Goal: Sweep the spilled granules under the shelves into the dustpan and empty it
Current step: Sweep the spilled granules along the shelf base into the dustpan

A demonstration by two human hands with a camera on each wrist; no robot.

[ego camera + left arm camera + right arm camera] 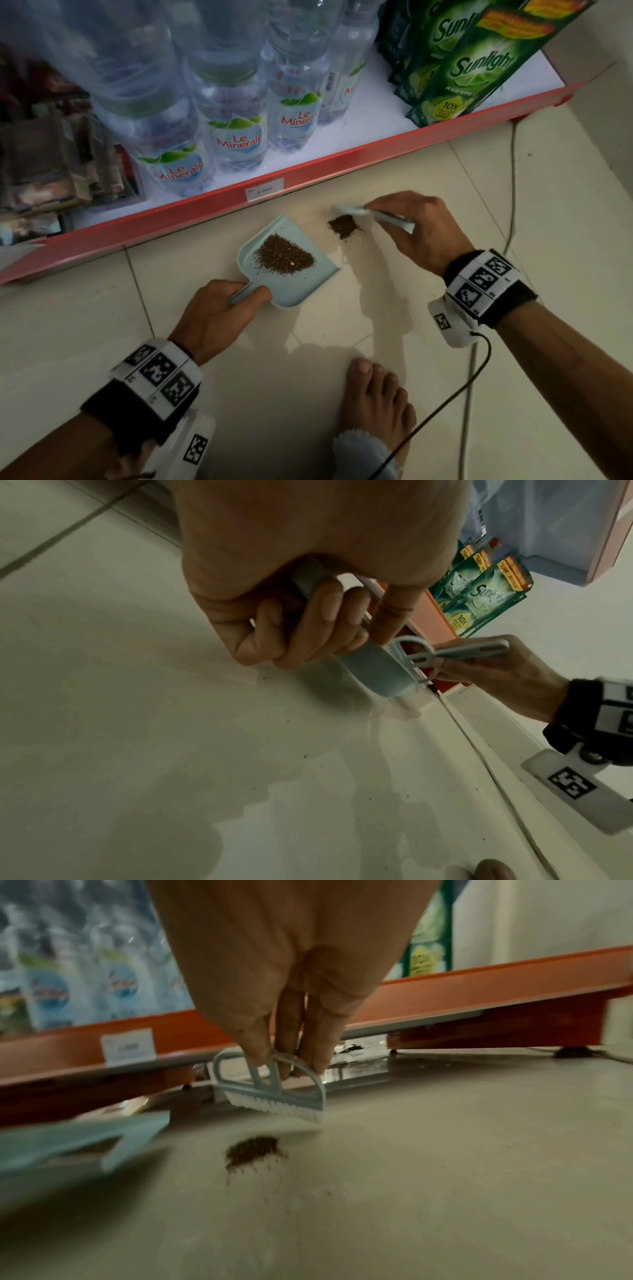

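Note:
A pale blue dustpan [265,293] lies on the floor tiles with a heap of brown granules [283,257] in it. My left hand [219,308] grips its handle [359,658]. A smaller pile of granules [344,226] sits on the tile just right of the pan's open edge, seen too as the small pile [253,1150] in the right wrist view. My right hand [421,229] holds a small pale blue brush [373,217], its white bristles [274,1107] just beyond that pile and slightly above the floor. More dark granules [349,1049] lie under the shelf.
The red bottom shelf edge [308,174] runs diagonally just behind the work spot, carrying water bottles [236,137] and green detergent sachets [472,68]. My bare foot [373,397] rests on the tile near the bottom. A cable [512,192] trails along the floor at right.

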